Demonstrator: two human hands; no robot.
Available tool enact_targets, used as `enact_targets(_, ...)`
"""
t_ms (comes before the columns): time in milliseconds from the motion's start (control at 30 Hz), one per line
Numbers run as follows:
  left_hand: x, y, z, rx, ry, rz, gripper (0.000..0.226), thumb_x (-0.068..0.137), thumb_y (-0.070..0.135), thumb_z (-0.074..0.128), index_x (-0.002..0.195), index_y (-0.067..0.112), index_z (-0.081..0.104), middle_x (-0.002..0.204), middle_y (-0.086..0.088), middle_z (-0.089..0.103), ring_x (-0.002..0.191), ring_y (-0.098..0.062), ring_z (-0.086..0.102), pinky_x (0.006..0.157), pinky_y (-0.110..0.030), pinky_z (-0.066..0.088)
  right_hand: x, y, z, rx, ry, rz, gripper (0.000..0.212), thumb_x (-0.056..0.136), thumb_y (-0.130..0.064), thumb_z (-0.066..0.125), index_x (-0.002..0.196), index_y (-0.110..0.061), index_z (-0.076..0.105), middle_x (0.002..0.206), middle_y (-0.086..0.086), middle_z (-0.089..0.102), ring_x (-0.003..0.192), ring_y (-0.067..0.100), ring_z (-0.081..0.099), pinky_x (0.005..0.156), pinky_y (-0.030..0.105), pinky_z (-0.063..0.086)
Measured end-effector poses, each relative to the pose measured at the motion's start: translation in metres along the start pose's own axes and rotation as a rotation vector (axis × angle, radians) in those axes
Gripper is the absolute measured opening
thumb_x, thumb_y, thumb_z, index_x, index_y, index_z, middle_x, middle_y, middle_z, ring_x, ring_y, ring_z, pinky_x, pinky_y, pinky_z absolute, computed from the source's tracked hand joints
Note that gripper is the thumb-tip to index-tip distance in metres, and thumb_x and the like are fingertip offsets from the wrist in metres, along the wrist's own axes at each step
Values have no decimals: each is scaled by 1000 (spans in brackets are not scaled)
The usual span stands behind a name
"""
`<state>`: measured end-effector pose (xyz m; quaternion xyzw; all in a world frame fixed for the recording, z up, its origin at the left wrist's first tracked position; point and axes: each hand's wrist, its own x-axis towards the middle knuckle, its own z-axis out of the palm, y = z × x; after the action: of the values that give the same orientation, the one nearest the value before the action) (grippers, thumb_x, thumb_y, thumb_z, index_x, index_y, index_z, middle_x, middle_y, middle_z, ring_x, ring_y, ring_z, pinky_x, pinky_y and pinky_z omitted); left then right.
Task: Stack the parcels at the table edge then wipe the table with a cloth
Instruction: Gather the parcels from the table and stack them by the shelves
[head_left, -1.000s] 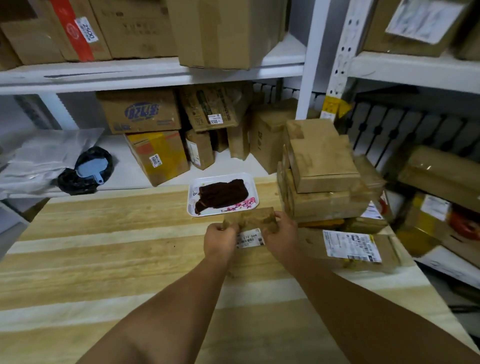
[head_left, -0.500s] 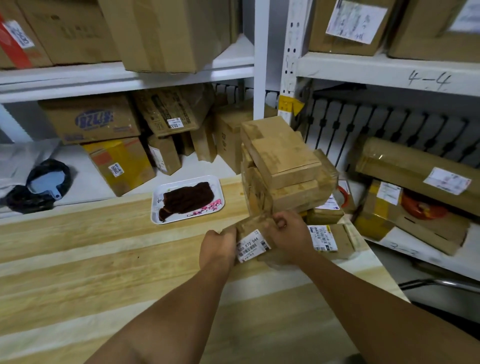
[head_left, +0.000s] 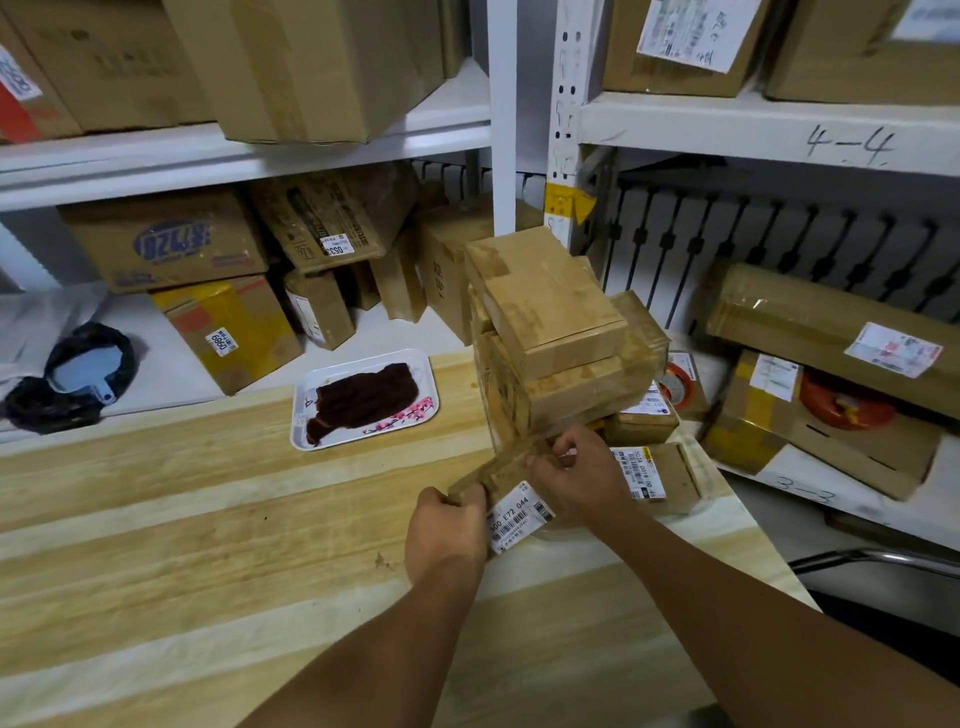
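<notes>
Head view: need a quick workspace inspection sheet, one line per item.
Surface: wooden table, light and dark stripes.
Job's things: small parcel held by both hands; parcel stack at the table's far right edge; brown cloth on white tray.
Clutter: nothing seen.
Grippers: left hand and right hand grip the small parcel.
Cables: nothing seen.
Surroundings: white shelves packed with cartons; black bag at left.

White shelving (head_left: 769, 122) behind, crammed with cartons (head_left: 291, 62)
</notes>
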<state>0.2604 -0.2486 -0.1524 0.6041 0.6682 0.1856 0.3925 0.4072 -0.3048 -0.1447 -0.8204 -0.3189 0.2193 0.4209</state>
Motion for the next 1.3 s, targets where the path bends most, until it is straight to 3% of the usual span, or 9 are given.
enact_targets(200, -6, 0, 8, 7, 5, 6, 31, 82, 48, 47, 80, 17, 51, 73, -5, 63, 69, -26, 60, 63, -31, 47, -4, 5, -15, -1, -113, 22, 27, 78, -36, 67, 92, -20, 51, 96, 3, 66, 88, 23, 63, 79, 39, 51)
enact_targets(367, -3, 17, 17, -48, -50, 75, 34, 87, 49, 51, 82, 15, 51, 71, -2, 60, 64, -18, 56, 56, -29, 38, -2, 11, -27, 34, -73, 60, 24, 82, -29, 63, 101, -25, 49, 92, 1, 63, 85, 21, 63, 81, 45, 54)
enact_targets(533, 6, 24, 32, -114, -159, 92, 23, 79, 39, 67, 83, 20, 55, 80, -1, 64, 75, -20, 60, 68, -32, 48, 1, 18, -40, 64, 5, 96, 28, 84, -25, 66, 109, -19, 53, 98, -1, 58, 91, 17, 57, 82, 38, 50)
enact_targets(667, 11, 35, 38, -111, -162, 103, 18, 79, 31, 70, 77, 21, 56, 76, 2, 63, 74, -20, 61, 67, -30, 48, 8, 20, -43, 27, 26, 68, 31, 86, -21, 64, 115, -10, 57, 100, 0, 58, 93, 15, 53, 81, 31, 44)
enact_targets(767, 13, 40, 40, -113, -148, 108, 20, 81, 30, 70, 73, 23, 53, 73, 3, 60, 72, -18, 58, 67, -28, 46, 13, 16, -44, 33, 13, 49, 25, 89, -19, 59, 112, -7, 60, 104, 5, 63, 93, 17, 55, 80, 31, 46)
enact_targets(867, 18, 41, 40, -123, -124, 82, 17, 80, 32, 70, 82, 21, 58, 78, 1, 64, 75, -19, 61, 71, -30, 51, 16, 14, -41, 1, -23, 50, 20, 90, -17, 56, 107, -7, 61, 99, 5, 63, 90, 16, 55, 75, 28, 41)
enact_targets(1033, 21, 39, 42, -121, -143, 92, 21, 82, 37, 69, 77, 25, 53, 83, 1, 65, 81, -20, 63, 79, -38, 55, 23, 21, -33, -38, -67, 132, 19, 90, -21, 54, 100, -6, 60, 101, 13, 66, 96, 26, 60, 88, 43, 51)
enact_targets(1200, 16, 40, 44, -114, -163, 103, 30, 85, 40, 66, 68, 27, 46, 73, 7, 58, 83, -23, 63, 82, -38, 54, 25, 25, -30, -48, -32, 131, 18, 89, -20, 56, 102, -8, 58, 99, 10, 65, 84, 19, 57, 76, 34, 49)
enact_targets(1300, 16, 39, 46, -99, -154, 111, 22, 83, 42, 68, 85, 24, 54, 84, 3, 63, 86, -24, 64, 83, -38, 54, 26, 23, -29, -67, -5, 97, 18, 88, -20, 57, 103, -11, 59, 97, 6, 65, 81, 16, 56, 67, 27, 44)
